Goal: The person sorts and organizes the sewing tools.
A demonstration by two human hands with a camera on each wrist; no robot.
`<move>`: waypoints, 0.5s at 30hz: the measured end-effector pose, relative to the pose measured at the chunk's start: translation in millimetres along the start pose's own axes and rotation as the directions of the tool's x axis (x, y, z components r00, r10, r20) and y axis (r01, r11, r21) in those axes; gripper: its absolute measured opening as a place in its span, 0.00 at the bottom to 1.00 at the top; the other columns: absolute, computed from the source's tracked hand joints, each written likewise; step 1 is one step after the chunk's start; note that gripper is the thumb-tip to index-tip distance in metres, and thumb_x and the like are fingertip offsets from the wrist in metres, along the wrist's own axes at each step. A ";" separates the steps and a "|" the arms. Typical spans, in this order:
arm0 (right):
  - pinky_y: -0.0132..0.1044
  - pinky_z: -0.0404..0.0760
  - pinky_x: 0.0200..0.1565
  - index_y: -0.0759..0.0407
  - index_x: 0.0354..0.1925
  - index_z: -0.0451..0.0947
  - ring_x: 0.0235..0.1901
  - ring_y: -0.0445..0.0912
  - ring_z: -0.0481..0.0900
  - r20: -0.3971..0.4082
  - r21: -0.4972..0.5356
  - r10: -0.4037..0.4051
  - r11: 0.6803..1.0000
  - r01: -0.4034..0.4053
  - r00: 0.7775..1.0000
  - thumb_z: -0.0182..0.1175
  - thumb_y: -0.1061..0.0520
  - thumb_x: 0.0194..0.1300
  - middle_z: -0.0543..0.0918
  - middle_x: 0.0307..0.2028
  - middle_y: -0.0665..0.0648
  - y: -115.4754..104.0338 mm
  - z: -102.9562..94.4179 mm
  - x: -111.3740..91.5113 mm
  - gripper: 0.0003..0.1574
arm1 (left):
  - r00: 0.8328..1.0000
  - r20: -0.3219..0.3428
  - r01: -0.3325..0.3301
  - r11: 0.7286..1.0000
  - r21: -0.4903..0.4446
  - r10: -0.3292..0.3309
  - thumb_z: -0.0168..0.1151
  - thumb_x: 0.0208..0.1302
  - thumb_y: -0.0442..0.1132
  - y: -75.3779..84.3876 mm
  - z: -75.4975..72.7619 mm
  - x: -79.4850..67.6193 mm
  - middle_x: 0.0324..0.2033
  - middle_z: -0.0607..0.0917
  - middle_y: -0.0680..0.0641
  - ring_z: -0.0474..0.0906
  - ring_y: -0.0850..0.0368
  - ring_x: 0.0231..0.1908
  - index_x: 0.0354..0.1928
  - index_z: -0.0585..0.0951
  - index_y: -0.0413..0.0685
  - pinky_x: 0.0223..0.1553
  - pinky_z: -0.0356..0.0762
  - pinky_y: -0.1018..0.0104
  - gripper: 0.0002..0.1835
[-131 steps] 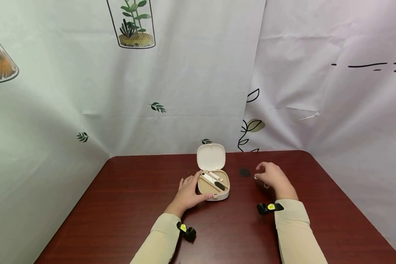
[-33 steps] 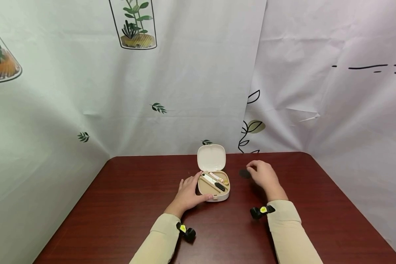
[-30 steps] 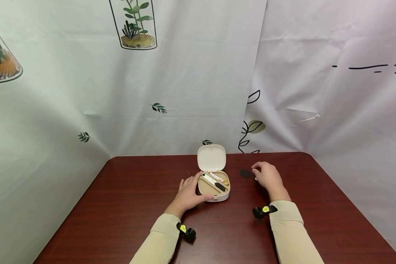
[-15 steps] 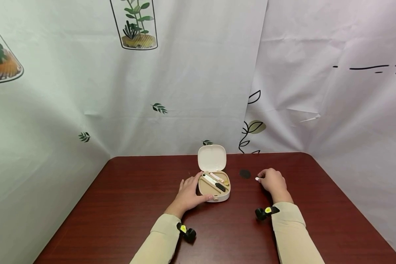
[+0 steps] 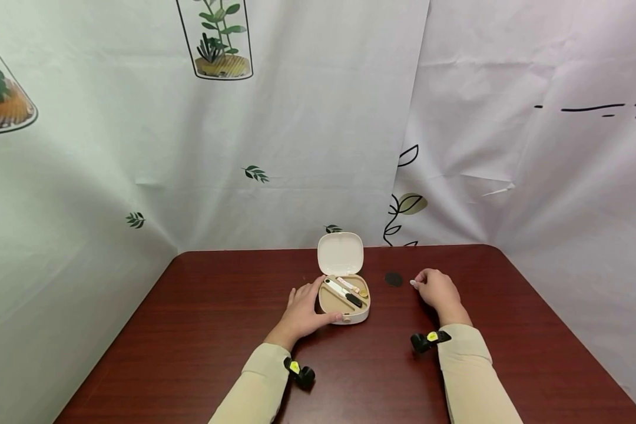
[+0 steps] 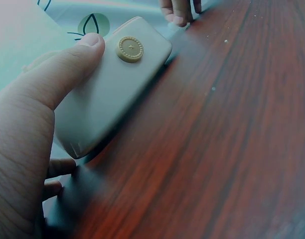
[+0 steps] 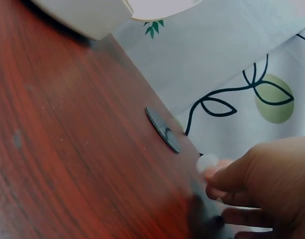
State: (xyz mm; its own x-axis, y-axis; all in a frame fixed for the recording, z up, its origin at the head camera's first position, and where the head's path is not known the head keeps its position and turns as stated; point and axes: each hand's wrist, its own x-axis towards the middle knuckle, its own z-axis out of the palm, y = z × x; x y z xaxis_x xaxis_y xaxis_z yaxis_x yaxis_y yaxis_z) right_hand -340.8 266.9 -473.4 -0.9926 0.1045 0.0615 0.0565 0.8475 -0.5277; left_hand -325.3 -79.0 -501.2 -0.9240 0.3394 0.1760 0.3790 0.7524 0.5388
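My left hand [image 5: 299, 312] grips the cream case [image 5: 357, 318] by its left side, thumb on the front by the round clasp [image 6: 130, 49]. The lid [image 5: 340, 253] stands raised at the back. In the tray lie a white tool with a black end [image 5: 343, 292], a pale pinkish stick [image 5: 347, 284] and a small gold round piece [image 5: 363, 292]. To the right, my right hand [image 5: 439, 292] pinches a small white disc [image 7: 206, 162] between thumb and forefinger. The disc is blurred in the right wrist view.
A flat dark disc [image 5: 394, 279] lies on the red-brown table [image 5: 233, 294] between the case and my right hand. A white curtain [image 5: 307, 129] printed with plants hangs behind the table's far edge.
The gold piece, absent from the tray in the oldest frame, lies there now. My right hand has drawn right from the dark disc, and the white disc shows at its fingertips. The left hand stays put.
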 end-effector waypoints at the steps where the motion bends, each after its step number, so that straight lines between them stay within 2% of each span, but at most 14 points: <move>1: 0.50 0.74 0.39 0.60 0.39 0.79 0.34 0.54 0.77 -0.005 0.020 -0.002 1.000 0.002 1.000 0.61 0.55 0.72 0.82 0.34 0.59 -0.5 0.1 0.4 0.08 | 1.000 0.001 0.001 1.000 0.000 -0.001 0.67 0.52 0.73 0.0 0.1 -0.1 0.70 0.69 0.41 0.59 0.40 0.73 0.79 0.58 0.59 0.73 0.41 0.35 0.57; 5: 0.48 0.74 0.39 0.61 0.41 0.77 0.33 0.53 0.76 -0.034 0.085 -0.025 0.996 0.028 0.999 0.60 0.53 0.73 0.80 0.33 0.59 -4.8 -0.6 2.5 0.11 | 1.000 0.005 0.000 1.000 -0.004 0.000 0.67 0.52 0.73 0.2 0.0 -0.1 0.71 0.69 0.41 0.59 0.40 0.73 0.79 0.57 0.59 0.73 0.41 0.35 0.57; 9: 0.47 0.74 0.38 0.60 0.41 0.79 0.33 0.52 0.76 -0.068 0.125 -0.063 0.990 0.071 0.996 0.63 0.55 0.71 0.81 0.34 0.58 -13.8 -2.9 4.7 0.08 | 1.000 0.006 0.000 1.000 -0.006 0.000 0.67 0.52 0.73 0.2 -0.6 0.2 0.71 0.69 0.41 0.59 0.40 0.73 0.79 0.58 0.59 0.73 0.41 0.35 0.57; 15: 0.48 0.74 0.40 0.57 0.40 0.81 0.35 0.53 0.77 -0.141 0.158 -0.098 0.980 0.120 0.985 0.66 0.56 0.68 0.84 0.36 0.58 -40.3 -7.3 2.5 0.07 | 1.000 0.010 0.006 1.000 -0.011 -0.006 0.67 0.52 0.73 0.5 -1.4 -0.6 0.71 0.69 0.41 0.58 0.40 0.73 0.79 0.58 0.59 0.73 0.40 0.35 0.57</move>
State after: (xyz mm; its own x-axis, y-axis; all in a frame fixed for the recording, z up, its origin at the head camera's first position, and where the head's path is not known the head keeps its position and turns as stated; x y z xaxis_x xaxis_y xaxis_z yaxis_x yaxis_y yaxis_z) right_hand -344.7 236.8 -445.8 -0.9682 0.0936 0.2319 -0.0805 0.7612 -0.6435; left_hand -324.6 -79.6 -499.9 -0.9257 0.3407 0.1642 0.3727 0.7483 0.5488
